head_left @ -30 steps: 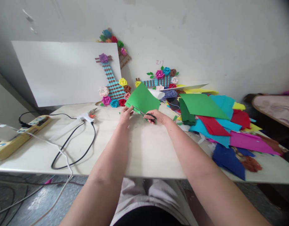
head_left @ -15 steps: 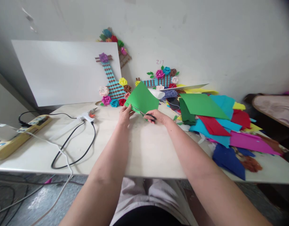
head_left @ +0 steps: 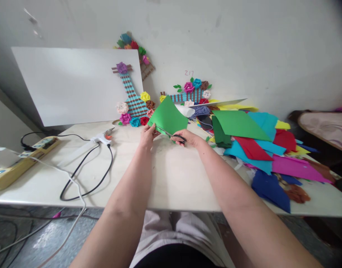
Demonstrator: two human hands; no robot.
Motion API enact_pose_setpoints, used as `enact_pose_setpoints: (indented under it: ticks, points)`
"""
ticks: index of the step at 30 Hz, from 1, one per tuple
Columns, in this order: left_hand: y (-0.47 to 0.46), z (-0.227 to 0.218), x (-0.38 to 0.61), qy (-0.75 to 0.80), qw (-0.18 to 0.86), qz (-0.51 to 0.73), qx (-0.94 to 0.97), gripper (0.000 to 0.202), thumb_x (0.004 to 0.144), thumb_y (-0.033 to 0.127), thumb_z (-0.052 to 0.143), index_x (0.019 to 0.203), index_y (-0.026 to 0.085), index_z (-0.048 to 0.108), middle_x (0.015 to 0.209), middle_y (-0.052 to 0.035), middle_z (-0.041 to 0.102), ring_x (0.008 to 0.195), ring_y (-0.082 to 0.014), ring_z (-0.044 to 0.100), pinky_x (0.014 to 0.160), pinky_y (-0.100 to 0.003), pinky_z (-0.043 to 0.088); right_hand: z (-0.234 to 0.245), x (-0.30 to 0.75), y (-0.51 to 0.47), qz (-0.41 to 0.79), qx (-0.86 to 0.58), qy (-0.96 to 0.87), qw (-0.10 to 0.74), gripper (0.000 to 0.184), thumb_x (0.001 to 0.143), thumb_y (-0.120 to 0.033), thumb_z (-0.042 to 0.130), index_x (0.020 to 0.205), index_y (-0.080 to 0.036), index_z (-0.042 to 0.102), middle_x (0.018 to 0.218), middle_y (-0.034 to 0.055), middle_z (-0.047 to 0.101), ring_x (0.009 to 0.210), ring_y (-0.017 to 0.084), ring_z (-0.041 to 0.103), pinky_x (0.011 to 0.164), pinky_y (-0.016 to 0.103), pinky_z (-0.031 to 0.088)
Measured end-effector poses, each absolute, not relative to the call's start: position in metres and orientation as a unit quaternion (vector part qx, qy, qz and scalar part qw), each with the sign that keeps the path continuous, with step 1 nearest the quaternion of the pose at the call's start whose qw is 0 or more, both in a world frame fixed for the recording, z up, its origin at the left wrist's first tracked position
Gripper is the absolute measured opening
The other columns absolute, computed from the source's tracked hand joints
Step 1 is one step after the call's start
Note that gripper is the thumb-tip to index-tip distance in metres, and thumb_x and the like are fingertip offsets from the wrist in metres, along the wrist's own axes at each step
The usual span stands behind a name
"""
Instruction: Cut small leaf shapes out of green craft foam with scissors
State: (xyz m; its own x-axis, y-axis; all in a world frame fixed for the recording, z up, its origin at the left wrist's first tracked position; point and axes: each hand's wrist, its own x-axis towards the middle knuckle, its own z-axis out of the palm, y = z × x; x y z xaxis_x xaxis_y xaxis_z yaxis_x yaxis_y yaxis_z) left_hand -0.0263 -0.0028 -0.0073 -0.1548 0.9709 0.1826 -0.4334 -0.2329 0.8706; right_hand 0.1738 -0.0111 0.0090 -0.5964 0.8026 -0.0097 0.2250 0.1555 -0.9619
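A sheet of green paper [head_left: 169,114] is held up above the table in front of me. My left hand [head_left: 148,134] pinches it at its lower left corner. In my right hand [head_left: 185,137] are scissors [head_left: 180,138] with black handles, fingers wrapped round the loops. Their blades point left along the lower edge of the sheet, toward my left fingertips. Whether the blades are parted is too small to tell. Behind the sheet stands a blue and brown striped guitar shape [head_left: 134,102] trimmed with paper flowers.
On the left lie a hot glue gun [head_left: 100,138] with a looped black cable and a yellow power strip [head_left: 26,160]. A heap of coloured paper [head_left: 260,149] covers the right side. A white board [head_left: 76,85] leans on the wall, near a second decorated piece [head_left: 187,95].
Almost nothing differs. The scissors and the green paper stay in the same hands, and the whole view has shifted very slightly.
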Motion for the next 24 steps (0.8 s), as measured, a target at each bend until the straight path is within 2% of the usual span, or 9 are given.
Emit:
enact_pose_setpoints:
  ticks: [12, 24]
  points:
    - [-0.008, -0.001, -0.023, 0.327, 0.527, 0.671, 0.407, 0.031, 0.062, 0.034, 0.075, 0.071, 0.017, 0.05, 0.054, 0.0052, 0.055, 0.045, -0.008, 0.052, 0.055, -0.025, 0.052, 0.028, 0.179, -0.024, 0.571, -0.362, -0.7, 0.231, 0.02, 0.08, -0.029, 0.061, 0.079, -0.009, 0.06, 0.051, -0.0023, 0.054, 0.036, 0.005, 0.044, 0.033, 0.017, 0.033]
    - [-0.006, -0.002, -0.025, 0.331, 0.527, 0.664, 0.414, 0.032, 0.059, 0.034, 0.075, 0.072, 0.017, 0.051, 0.055, 0.0048, 0.055, 0.047, -0.0098, 0.054, 0.053, -0.026, 0.051, 0.04, 0.179, -0.032, 0.553, -0.373, -0.72, 0.191, 0.031, 0.08, -0.039, 0.062, 0.085, -0.009, 0.059, 0.05, -0.0016, 0.056, 0.034, 0.008, 0.048, 0.033, 0.02, 0.039]
